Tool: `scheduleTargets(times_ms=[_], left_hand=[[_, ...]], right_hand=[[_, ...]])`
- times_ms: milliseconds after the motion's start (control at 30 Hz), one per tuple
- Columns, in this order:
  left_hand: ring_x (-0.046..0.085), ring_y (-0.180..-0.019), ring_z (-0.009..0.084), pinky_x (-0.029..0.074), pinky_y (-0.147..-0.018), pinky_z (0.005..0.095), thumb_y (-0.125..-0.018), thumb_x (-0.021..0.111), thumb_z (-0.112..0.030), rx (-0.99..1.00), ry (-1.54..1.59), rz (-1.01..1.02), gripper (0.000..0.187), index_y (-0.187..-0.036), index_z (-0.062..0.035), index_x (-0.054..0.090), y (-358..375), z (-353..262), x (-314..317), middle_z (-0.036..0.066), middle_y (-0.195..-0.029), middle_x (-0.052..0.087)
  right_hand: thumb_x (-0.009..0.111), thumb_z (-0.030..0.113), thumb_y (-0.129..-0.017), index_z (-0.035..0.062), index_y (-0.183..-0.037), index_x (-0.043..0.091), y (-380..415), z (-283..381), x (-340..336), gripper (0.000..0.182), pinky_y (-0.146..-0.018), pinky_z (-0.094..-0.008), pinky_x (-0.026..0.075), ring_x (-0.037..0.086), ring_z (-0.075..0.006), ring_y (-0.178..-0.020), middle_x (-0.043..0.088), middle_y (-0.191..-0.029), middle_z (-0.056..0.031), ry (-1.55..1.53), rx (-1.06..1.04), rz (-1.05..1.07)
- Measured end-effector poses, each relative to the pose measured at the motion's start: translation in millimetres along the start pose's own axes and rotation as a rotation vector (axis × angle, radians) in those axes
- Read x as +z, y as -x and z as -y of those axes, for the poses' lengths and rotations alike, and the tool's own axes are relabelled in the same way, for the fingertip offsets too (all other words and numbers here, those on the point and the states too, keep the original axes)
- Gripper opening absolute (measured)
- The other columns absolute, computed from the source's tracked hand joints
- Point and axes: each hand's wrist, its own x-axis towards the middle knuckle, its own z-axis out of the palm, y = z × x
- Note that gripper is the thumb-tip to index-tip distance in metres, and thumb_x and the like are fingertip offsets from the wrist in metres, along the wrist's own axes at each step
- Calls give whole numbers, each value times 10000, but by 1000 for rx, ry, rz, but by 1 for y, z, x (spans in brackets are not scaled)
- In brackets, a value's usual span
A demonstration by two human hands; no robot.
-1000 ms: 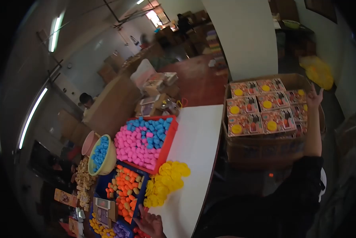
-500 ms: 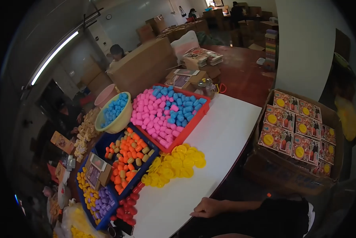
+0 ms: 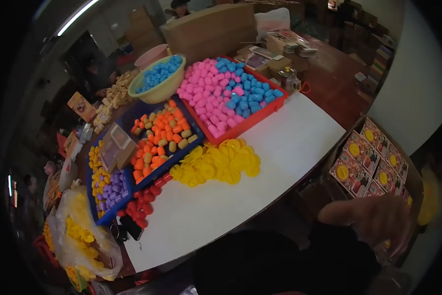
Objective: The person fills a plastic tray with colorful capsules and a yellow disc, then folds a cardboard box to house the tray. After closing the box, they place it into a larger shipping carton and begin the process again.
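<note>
Warehouse clutter of stacked cartons filled the background, and a white desk [image 3: 260, 162] ran across the middle of my view. I saw only one hand, the right hand [image 3: 373, 219], blurred and low at the right, just beside the open carton [image 3: 418, 182] of printed toy boxes [image 3: 363, 162]. I could not tell how far its fingers were spread or whether it gripped anything. The left hand was out of view.

Nearest that hand were the toy boxes, packed flat in rows inside the carton, which stood off the desk's right edge. I judged each one light and stiff along its edges but easily dented on its printed face; a hold across two opposite short edges would suit it best. The tight packing left little room for fingers between neighbours.

On the desk, a loose heap of yellow plastic shells [image 3: 216, 164] lay near the centre, touching the red tray [image 3: 240, 128] of pink and blue capsules [image 3: 221, 96]. I judged these shells smooth, light and liable to roll or scatter. Left of them stood a blue tray [image 3: 184, 157] of orange pieces, a green bowl [image 3: 174, 86] of blue capsules, red capsules [image 3: 142, 209] at the near edge and a clear bag [image 3: 83, 241] of yellow pieces. Between hand and heap, the desk's edge and my dark sleeve [image 3: 280, 260] were the only obstructions.
</note>
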Motion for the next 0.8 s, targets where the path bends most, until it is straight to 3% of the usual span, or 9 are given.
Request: scheduleTargets(times_ms=[67,100,133,200,333,400,533,700,800], left_hand=[[619,-701,253,490,-665,419,-733,621,-466,-15,109,61,535,-1021,-15,619,-2,3,-3,156,-778,628],[620,-703,256,490,-664,419,-728,625,-465,-14,169,84,536,-1018,-14,621,-4,5,-6,159,-780,629],[621,-706,258,490,-664,419,-724,630,-464,-11,227,105,537,-1014,-12,622,-5,5,-7,162,-782,629],[622,-710,263,490,-663,420,-715,640,-463,7,314,155,539,-1006,-9,626,3,25,-2,169,-786,630],[626,-719,272,489,-662,420,-697,658,-460,127,363,225,544,-991,-3,632,16,112,29,181,-793,632],[627,-724,277,489,-661,420,-687,668,-459,202,431,244,547,-983,0,636,12,125,34,187,-797,632],[631,-732,286,489,-659,421,-669,687,-456,335,557,251,552,-968,7,642,-17,167,36,200,-804,634],[635,-744,298,489,-658,422,-646,710,-453,570,801,282,560,-948,14,650,-60,118,14,215,-814,636],[637,-750,305,488,-656,422,-633,725,-451,551,794,535,564,-937,19,655,6,203,72,225,-819,637]], right_hand=[[628,268,-827,-20,-836,595,11,-38,-6,290,-377,-234,360,496,-95,-477,585,-652,-45,166,515,395],[633,385,-810,-36,-888,596,34,-28,-5,429,-389,-240,350,512,-131,-506,580,-664,-60,279,950,111],[614,480,-794,-22,-895,588,70,-39,1,512,-374,-228,314,481,-123,-453,550,-597,-43,221,983,-187],[601,519,-786,-15,-873,593,138,-54,1,541,-360,-222,294,433,-112,-386,513,-516,-31,-94,975,-397],[621,488,-786,-25,-832,599,134,-75,37,516,-347,-218,286,412,-93,-351,465,-452,-13,-127,808,-439],[645,453,-782,-37,-801,602,117,-73,47,492,-342,-216,289,434,-89,-363,466,-450,-13,-116,769,-216],[665,419,-776,-38,-799,606,117,-53,62,462,-342,-212,288,454,-86,-384,494,-487,-33,-73,864,-170],[614,351,-821,-3,-866,576,151,-42,78,358,-435,-186,335,442,-54,-460,485,-544,9,-247,947,-464],[576,263,-841,-5,-878,573,167,-60,95,270,-447,-185,342,444,-52,-477,499,-572,8,-289,1039,-452]])
